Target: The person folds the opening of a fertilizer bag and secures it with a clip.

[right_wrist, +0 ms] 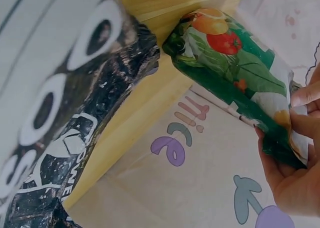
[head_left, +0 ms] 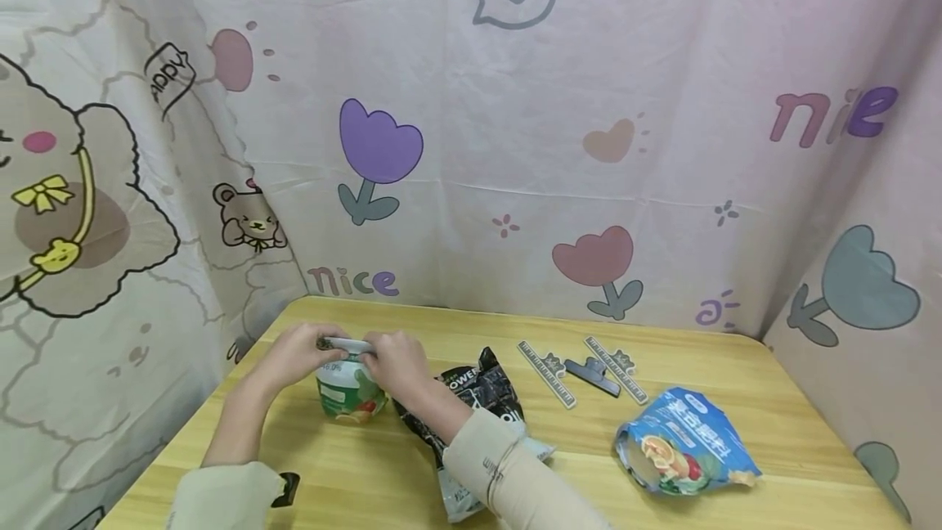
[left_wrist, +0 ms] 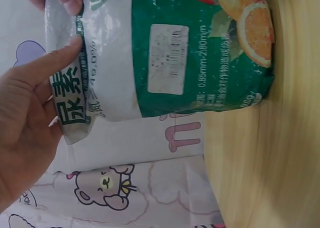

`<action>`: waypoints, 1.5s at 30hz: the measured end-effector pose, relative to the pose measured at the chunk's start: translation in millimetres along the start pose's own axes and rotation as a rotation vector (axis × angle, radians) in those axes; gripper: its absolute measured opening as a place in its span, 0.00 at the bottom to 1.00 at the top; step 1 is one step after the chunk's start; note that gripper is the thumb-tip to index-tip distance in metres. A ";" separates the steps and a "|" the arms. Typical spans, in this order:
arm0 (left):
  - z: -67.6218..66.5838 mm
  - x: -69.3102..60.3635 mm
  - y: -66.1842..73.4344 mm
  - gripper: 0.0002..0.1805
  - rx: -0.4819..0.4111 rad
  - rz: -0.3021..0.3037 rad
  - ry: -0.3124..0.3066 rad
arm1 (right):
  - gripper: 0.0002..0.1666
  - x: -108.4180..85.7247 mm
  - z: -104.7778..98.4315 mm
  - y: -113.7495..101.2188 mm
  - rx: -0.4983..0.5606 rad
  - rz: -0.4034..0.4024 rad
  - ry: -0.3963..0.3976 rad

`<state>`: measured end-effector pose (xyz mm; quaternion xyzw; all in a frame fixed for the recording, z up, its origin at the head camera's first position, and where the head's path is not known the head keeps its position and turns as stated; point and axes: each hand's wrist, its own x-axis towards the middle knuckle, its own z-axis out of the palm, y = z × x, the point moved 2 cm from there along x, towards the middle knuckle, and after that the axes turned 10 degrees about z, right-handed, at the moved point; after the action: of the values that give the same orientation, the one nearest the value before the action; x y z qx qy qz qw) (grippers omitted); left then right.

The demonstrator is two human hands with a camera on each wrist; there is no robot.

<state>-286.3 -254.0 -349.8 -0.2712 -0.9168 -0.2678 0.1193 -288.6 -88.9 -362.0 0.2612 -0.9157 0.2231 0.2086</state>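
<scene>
Green-and-white plastic bag point(head_left: 349, 393): upright at left on yellow wooden table point(head_left: 589, 424), pinched along top by left hand point(head_left: 298, 358) and right hand point(head_left: 401, 364), both outstretched. Counted to right: one black-and-silver bag point(head_left: 478, 389), one blue pouch point(head_left: 688, 438), two long pale clips point(head_left: 547, 375), one dark-grey clip point(head_left: 593, 376).

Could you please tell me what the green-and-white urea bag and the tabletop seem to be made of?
Urea bag: probably glossy plastic film, judging by its creases and highlights.
Tabletop: smooth, yellowish wood or wood-look laminate; streaky grain shows, but I cannot tell which.
</scene>
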 end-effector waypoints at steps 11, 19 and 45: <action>1.4 0.5 -0.3 0.04 0.000 -0.012 0.022 | 0.04 -1.0 2.9 0.3 -0.016 0.009 0.074; 0.8 2.0 0.1 0.03 -0.002 -0.022 0.012 | 0.06 -0.7 -0.3 4.3 -0.010 -0.002 0.048; -9.0 -20.0 -37.3 0.08 -0.150 -0.078 0.153 | 0.05 -4.1 -2.2 11.5 0.211 0.057 -0.048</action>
<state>-290.0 -294.2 -365.6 -0.2223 -0.8922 -0.3600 0.1577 -291.4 -77.4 -365.7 0.2606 -0.8989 0.3179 0.1516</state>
